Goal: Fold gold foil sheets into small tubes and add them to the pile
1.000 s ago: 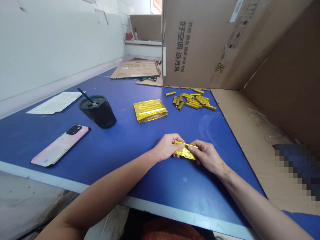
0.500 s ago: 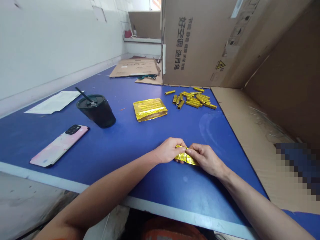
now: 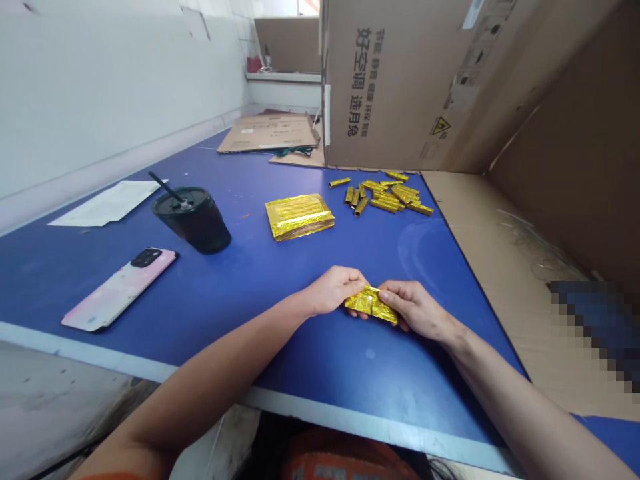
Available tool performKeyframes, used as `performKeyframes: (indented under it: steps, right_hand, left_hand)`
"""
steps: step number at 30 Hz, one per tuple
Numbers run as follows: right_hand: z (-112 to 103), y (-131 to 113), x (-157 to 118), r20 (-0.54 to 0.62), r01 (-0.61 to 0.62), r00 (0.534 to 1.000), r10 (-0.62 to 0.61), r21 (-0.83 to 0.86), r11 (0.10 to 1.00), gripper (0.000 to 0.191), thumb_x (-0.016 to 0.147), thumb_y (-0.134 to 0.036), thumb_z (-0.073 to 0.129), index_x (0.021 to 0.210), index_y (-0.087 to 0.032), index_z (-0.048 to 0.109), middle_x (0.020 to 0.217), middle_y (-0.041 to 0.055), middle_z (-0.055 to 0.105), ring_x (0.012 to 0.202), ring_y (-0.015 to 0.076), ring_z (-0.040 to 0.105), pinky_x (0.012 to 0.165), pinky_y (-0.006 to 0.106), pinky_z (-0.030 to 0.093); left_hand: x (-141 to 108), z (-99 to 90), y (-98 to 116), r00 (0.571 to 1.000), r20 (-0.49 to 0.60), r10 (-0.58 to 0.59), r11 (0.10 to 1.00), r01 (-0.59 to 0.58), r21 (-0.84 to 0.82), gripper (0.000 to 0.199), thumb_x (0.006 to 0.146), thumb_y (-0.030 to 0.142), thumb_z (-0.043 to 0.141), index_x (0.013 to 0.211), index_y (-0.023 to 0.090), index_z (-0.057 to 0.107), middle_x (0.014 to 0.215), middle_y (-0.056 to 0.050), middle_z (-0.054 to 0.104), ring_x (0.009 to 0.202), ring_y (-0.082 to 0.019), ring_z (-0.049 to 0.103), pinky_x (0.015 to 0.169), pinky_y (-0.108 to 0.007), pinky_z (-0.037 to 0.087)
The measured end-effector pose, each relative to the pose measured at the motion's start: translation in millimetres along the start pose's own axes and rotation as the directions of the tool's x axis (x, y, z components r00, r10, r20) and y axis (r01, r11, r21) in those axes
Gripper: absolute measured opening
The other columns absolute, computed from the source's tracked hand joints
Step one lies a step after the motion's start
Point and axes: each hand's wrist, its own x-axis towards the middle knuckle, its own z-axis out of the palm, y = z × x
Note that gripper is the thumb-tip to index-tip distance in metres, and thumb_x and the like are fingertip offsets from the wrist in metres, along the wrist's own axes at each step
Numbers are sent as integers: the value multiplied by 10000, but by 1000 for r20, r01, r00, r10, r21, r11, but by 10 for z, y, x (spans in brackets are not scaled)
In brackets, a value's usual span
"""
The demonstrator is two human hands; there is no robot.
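Observation:
A shiny gold foil-paper sheet (image 3: 371, 305) is held between my two hands above the blue table. My left hand (image 3: 336, 291) grips its left end, thumb on top and fingers tucked beneath. At the other end, my right hand (image 3: 414, 308) pinches it the same way. A dark slit or seam runs across the sheet's middle. Beyond my hands lies a stack of flat gold foil sheets (image 3: 300, 217). Farther back to the right, several small gold folded tubes (image 3: 385, 197) lie in a loose heap.
On the left stand a dark lidded cup with a straw (image 3: 193, 223), a pink phone (image 3: 120, 290) and white paper (image 3: 107, 203). A large cardboard box (image 3: 400, 87) rises behind the tubes. Flattened cardboard (image 3: 267, 133) lies at the back. More cardboard (image 3: 480, 253) borders the right edge.
My fingers have shifted outward toward the ends of the gold sheet, so more of its face shows. Both hands have risen slightly in view.

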Motion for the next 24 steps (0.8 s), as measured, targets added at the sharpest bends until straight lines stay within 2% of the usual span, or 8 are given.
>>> performKeyframes:
  steps: [6,10,13,18,24]
  right_hand:
    - [-24,15,29,-33,-52,998,54,51,997,322,817,-462,426,712,-168,506,455,-66,462,332,48,359,329,177,267]
    - [-6,4,40,-136,-56,989,64,60,997,298,798,-450,449,704,-172,500,449,-68,461,330,50,372,334,178,268]
    - [2,9,43,-183,-45,982,50,29,999,301,802,-450,432,683,-179,488,428,-73,442,319,51,358,326,181,250]
    - [-11,19,45,-176,-74,982,74,2,997,304,812,-440,415,675,-179,490,420,-70,437,320,50,330,327,186,229]
    - [20,29,61,-206,-12,979,11,-2,1000,258,765,-416,515,804,-163,541,506,-67,453,379,49,349,353,185,255]
  left_hand:
    - [17,-37,5,994,-102,33,998,-27,59,117,857,154,438,759,105,480,503,-20,602,422,-101,587,409,-163,429]
    - [28,-55,-21,987,-152,60,995,-46,89,125,850,177,464,748,108,483,490,-10,590,410,-110,590,386,-156,419]
    - [40,-66,-47,984,-165,66,993,-49,106,125,849,180,467,747,110,488,474,-2,580,403,-112,591,371,-148,413]
    - [58,-71,-77,986,-158,55,992,-36,120,110,847,144,453,754,107,500,476,10,572,411,-107,596,371,-142,420]
    - [68,-60,-95,980,-193,52,992,-29,124,111,850,163,452,761,111,492,470,26,556,372,-90,570,348,-131,405]
